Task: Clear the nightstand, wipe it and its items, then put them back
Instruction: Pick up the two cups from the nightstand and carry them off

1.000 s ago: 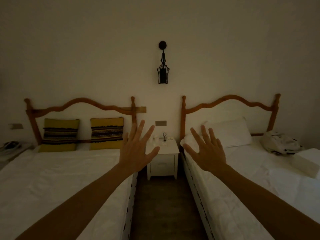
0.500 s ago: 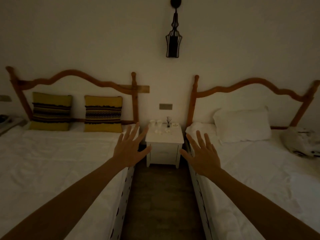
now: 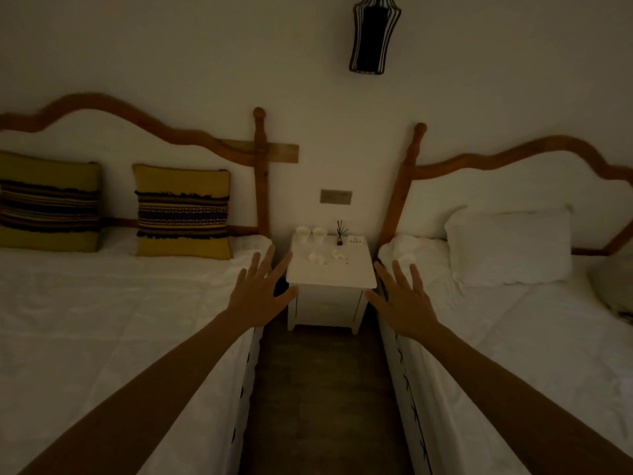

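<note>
two striped yellow cushions (image 3: 181, 210) on left bed (image 3: 102, 320) | white pillow (image 3: 510, 245) on right bed (image 3: 513, 337) | wall lamp (image 3: 371, 32)

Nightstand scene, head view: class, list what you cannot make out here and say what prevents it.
- Small pale items on the nightstand: too small and dim to identify.
- Card at its back: print too small to read.
- Wall lamp: top cut off by the upper edge.
- Left striped cushion: cut by the left edge.
- Bundle on the right bed: cut by the right edge.
</note>
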Demonstrator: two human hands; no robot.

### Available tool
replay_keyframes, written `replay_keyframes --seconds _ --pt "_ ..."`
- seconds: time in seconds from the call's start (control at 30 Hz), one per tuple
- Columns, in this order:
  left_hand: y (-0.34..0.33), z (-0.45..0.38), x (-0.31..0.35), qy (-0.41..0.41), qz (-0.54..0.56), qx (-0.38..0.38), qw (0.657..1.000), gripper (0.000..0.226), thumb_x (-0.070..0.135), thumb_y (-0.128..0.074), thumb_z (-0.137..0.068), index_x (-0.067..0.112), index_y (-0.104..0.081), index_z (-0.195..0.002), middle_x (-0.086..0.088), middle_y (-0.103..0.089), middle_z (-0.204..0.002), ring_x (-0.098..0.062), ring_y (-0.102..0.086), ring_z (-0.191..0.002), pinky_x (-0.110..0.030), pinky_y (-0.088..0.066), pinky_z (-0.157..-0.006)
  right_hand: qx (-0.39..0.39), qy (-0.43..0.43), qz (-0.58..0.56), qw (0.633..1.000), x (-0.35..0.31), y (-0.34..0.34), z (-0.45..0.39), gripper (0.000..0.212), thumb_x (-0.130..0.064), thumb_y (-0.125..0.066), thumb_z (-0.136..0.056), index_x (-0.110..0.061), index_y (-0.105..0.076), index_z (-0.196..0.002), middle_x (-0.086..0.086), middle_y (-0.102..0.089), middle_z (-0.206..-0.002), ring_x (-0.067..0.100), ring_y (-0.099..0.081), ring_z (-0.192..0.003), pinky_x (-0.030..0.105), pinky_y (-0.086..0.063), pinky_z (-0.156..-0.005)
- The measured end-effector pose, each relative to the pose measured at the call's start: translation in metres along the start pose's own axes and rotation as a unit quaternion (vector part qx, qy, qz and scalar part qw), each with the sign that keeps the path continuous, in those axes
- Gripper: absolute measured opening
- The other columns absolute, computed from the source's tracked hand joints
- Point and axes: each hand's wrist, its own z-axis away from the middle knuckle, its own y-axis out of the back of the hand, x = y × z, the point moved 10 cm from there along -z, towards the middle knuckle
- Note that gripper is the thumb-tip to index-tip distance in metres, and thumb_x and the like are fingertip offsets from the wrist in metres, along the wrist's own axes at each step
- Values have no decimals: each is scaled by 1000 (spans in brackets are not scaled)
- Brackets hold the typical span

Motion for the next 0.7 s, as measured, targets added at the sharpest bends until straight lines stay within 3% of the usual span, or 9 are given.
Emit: replay_keyframes --seconds 0.2,0.33,0.43,0.57,0.7 --pt "-44 -89 -25 -3 2 -41 999 74 75 -26 -91 57 27 -138 5 17 -165 -28 9 -153 -56 -8 -120 -49 -24 15 998 21 -53 -87 89 -90 4 -72 -50 13 -151 0 5 -168 29 13 -153 58 -2 -123" --pt "-82 -152 -47 -7 -11 -66 998 74 75 -27 -91 57 30 -136 4 18 -165 -29 9 -153 -56 -7 -120 -68 -63 -34 995 52 -88 -150 77 -85 -18 -82 -58 12 -147 -9 7 -167 28 17 -151 59 -6 -120" --pt "-110 -212 -70 5 -24 -84 996 76 74 -28 -91 54 27 -139 2 18 -165 -31 9 -153 -56 -8 -121 -98 -73 -60 991 75 -118 -209 74 -76 -28 -90 -53 6 -151 -6 4 -167 30 13 -152 59 -6 -121" --pt "-149 -274 -98 46 4 -130 990 78 72 -32 -92 51 17 -148 4 18 -165 -31 9 -153 -57 -7 -120 -133 -59 -88 986 87 -150 -281 72 -69 -27 -95 -42 1 -156 -2 0 -168 21 4 -154 52 7 -123" --pt "-197 -331 -121 85 17 -173 981 78 72 -33 -92 50 14 -150 4 17 -165 -30 8 -153 -56 -8 -120 -172 -73 -109 976 102 -188 -346 71 -71 -28 -94 -45 1 -155 1 -3 -167 23 -3 -154 46 10 -123"
